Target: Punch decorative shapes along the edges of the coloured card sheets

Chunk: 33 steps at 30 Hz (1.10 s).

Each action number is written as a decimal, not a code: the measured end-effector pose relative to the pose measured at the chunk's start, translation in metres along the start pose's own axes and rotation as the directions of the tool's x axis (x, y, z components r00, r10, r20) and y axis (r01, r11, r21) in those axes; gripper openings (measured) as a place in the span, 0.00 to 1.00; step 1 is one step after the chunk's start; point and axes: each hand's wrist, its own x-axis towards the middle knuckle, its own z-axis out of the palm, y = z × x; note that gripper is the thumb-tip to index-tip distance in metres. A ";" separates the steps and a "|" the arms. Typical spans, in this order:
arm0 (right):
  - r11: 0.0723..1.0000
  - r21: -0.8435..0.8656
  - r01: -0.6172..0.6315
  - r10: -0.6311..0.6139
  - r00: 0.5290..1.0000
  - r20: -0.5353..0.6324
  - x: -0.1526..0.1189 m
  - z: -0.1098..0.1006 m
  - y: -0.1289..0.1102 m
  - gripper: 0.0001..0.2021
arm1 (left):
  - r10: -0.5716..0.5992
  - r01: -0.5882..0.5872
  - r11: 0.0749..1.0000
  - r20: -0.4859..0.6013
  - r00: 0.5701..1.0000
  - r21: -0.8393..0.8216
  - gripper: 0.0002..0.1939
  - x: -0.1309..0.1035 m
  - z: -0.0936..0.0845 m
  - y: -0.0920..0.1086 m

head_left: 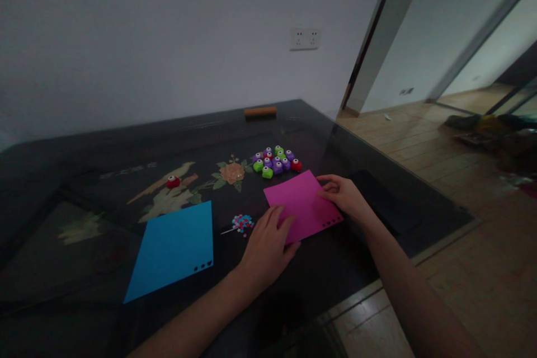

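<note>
A square sheet of pink paper (302, 201) lies on the dark table, with several small holes along its near right edge. My left hand (268, 240) rests on the sheet's near left side, fingers extended and apart. On the opposite side, my right hand (339, 194) has its fingers curled at the edge of the sheet, gripping it. To the left is a sheet of blue paper (178, 246) with a few small shapes cut out near its lower right corner. Between the sheets sits a little heap of coloured paper cut-outs (242, 223), beside a thin light stick (227, 231).
Several purple, green and red craft punches (277, 162) cluster behind the pink sheet. One red punch (173, 182) stands apart at left. A brown bar-shaped object (260, 112) lies near the wall. A dark flat object (380, 201) is right of my right hand.
</note>
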 end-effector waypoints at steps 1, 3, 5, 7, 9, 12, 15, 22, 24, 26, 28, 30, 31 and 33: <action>1.000 -0.020 0.001 -0.001 1.000 -0.008 0.000 0.000 0.000 0.19 | -0.002 0.002 1.000 0.011 1.000 0.002 0.23 0.000 0.002 -0.001; 0.997 -0.077 0.009 -0.011 0.999 -0.030 0.001 -0.001 0.001 0.19 | -0.013 0.013 1.000 0.033 0.999 0.011 0.24 0.000 0.003 -0.002; 0.989 -0.149 0.021 -0.032 0.997 -0.073 0.001 -0.002 0.001 0.19 | -0.016 0.015 1.000 0.049 0.999 0.027 0.24 0.000 0.003 -0.002; 0.976 -0.215 0.039 -0.066 0.991 -0.120 0.001 -0.003 0.000 0.17 | -0.011 0.008 0.999 0.057 0.998 0.048 0.23 0.001 0.002 -0.001; 0.964 -0.260 0.054 -0.094 0.985 -0.145 0.001 -0.003 -0.001 0.14 | -0.002 -0.002 0.998 0.057 0.998 0.067 0.23 0.001 0.001 0.001; 0.957 -0.286 0.058 -0.105 0.983 -0.152 0.000 -0.002 -0.002 0.13 | 0.006 -0.011 0.996 0.048 0.999 0.093 0.22 0.000 0.001 0.002; 0.960 -0.274 0.051 -0.094 0.984 -0.149 0.000 0.000 -0.002 0.13 | 0.009 -0.015 0.993 0.050 0.999 0.114 0.22 0.000 0.001 0.003; 0.963 -0.258 0.076 -0.107 0.988 -0.110 0.000 0.001 -0.001 0.12 | 0.019 -0.024 0.991 0.039 0.999 0.132 0.22 0.000 0.001 0.002; 0.960 -0.270 0.075 -0.107 0.988 -0.107 0.000 0.000 -0.001 0.12 | 0.020 -0.025 0.991 0.039 0.999 0.133 0.22 0.000 0.000 0.002; 0.948 -0.306 0.085 -0.130 0.983 -0.129 -0.001 0.001 -0.004 0.11 | 0.019 -0.024 0.991 0.042 0.999 0.133 0.22 0.000 0.000 0.003; 0.924 -0.359 0.130 -0.191 0.972 -0.140 -0.003 0.005 -0.012 0.09 | 0.021 -0.026 0.991 0.038 0.999 0.134 0.22 0.000 0.000 0.002; 0.883 -0.413 0.224 -0.283 0.955 -0.088 -0.003 0.015 -0.023 0.09 | 0.030 -0.034 0.990 0.025 0.999 0.137 0.22 0.000 0.002 0.002; 0.852 -0.439 0.286 -0.334 0.942 -0.035 -0.002 0.021 -0.030 0.09 | 0.036 -0.038 0.989 0.015 0.999 0.141 0.22 0.000 0.003 0.001; 0.761 -0.488 0.427 -0.426 0.897 0.121 0.003 0.038 -0.043 0.10 | 0.051 -0.049 0.987 -0.009 0.999 0.150 0.21 -0.002 0.005 -0.001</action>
